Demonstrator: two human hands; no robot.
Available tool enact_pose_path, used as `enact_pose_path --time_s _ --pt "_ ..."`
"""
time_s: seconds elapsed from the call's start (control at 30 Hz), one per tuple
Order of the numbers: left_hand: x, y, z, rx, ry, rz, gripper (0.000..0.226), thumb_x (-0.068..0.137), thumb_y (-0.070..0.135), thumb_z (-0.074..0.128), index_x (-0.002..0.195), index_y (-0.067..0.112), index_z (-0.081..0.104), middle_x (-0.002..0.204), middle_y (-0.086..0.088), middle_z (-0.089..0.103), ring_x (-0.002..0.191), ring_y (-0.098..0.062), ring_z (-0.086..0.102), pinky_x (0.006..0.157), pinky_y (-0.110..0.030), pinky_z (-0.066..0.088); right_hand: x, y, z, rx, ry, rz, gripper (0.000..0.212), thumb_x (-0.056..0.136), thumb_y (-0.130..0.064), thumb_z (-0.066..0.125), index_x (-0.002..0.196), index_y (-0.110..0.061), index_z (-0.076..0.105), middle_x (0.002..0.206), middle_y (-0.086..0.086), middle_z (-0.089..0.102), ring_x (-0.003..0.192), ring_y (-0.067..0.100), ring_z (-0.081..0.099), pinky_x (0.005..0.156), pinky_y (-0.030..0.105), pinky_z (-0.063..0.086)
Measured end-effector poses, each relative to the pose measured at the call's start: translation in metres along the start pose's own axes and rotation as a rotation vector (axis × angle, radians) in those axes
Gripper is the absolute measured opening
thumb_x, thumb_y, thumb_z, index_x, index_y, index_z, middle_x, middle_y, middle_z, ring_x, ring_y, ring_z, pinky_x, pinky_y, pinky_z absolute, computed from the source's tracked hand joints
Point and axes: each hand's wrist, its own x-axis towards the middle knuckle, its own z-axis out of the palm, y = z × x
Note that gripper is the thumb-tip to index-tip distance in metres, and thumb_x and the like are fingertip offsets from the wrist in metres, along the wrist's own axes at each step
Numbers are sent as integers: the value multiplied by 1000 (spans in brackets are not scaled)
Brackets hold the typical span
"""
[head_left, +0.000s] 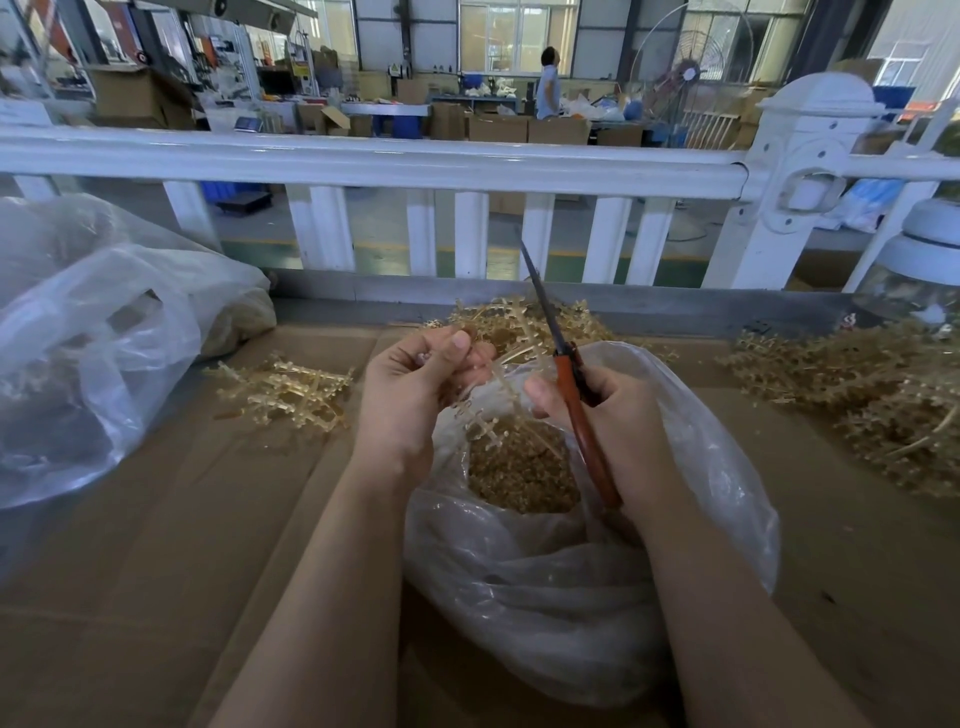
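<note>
Left hand (410, 395): fingers pinch the top of an amber plastic sprue (485, 431), which hangs just below them. Right hand (618, 415): fingers wrapped round orange-handled scissors (571, 395), blades pointing up beyond them. Clear bag (571, 597) of cut pieces (519, 467) directly beneath both.

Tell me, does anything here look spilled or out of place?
Nothing stands out. The small bits sit inside the clear bag, the branched plastic pieces lie in heaps on the cardboard, and the left hand holds a sprig, the right hand scissors.
</note>
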Motion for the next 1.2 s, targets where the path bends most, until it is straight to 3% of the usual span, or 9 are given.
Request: enact_pose_path --time_s 0.17,0.23,0.4,0.5,0.6,0.77,0.87,1.07,1.2 --pt "-3 -1 4 -16 -54 -5 9 92 4 62 86 4 68 77 -6 75 71 -14 72 57 -22 55 2 0 2 31 -56 47 13 78 -29 84 76 -21 75 78 1 77 76 20 73 74 31 61" --pt "-3 -1 4 -13 -63 -28 5 91 9 64 89 6 67 81 -6 76 72 -15 72 56 -23 55 3 0 1 50 -47 46 10 82 -22 82 75 -21 74 76 -1 77 77 17 74 74 26 61" --pt "0 1 2 -48 -134 -166 44 78 39 65 113 11 60 93 -7 76 81 -21 74 69 -31 56 4 -3 -2 174 9 70 7 88 -11 76 81 -14 75 79 7 76 84 27 74 90 45 58" --pt "0 2 3 -84 -182 -263 55 77 45 63 119 10 53 101 -12 74 80 -22 73 70 -30 59 3 -1 -5 252 22 45 5 91 -13 73 86 -15 74 82 9 75 71 15 72 71 29 58" --pt "-1 0 0 1 -231 -321 52 72 43 70 108 7 59 94 -11 74 76 -20 72 67 -27 59 3 2 -8 303 20 -13 13 94 -17 71 80 -20 72 79 9 71 53 3 60 51 12 45" --pt "-6 -7 2 322 -445 -286 32 69 35 77 92 13 73 94 -11 76 77 -14 71 68 -19 54 5 4 -10 317 43 -62 20 90 -26 71 86 -7 69 67 0 67 59 8 63 58 22 49" --pt "-6 -11 4 327 -462 -246 13 73 24 76 83 16 77 87 -9 77 71 -12 70 64 -17 54 4 3 -10 270 63 -92 15 94 -16 70 85 -5 68 64 -6 64 54 3 58 56 16 45" --pt "-4 -8 5 224 -293 -103 10 78 20 71 81 11 74 74 -5 73 62 -9 66 61 -18 52 5 2 -5 174 139 -48 27 87 -28 77 94 -3 71 90 19 71 87 34 69 82 53 56" --pt "0 -7 4 209 -133 28 11 90 7 65 80 8 70 70 -2 71 61 -8 63 63 -18 51 5 6 -3 -65 229 -74 41 73 -63 75 91 -27 71 88 -8 71 85 4 67 75 25 51"
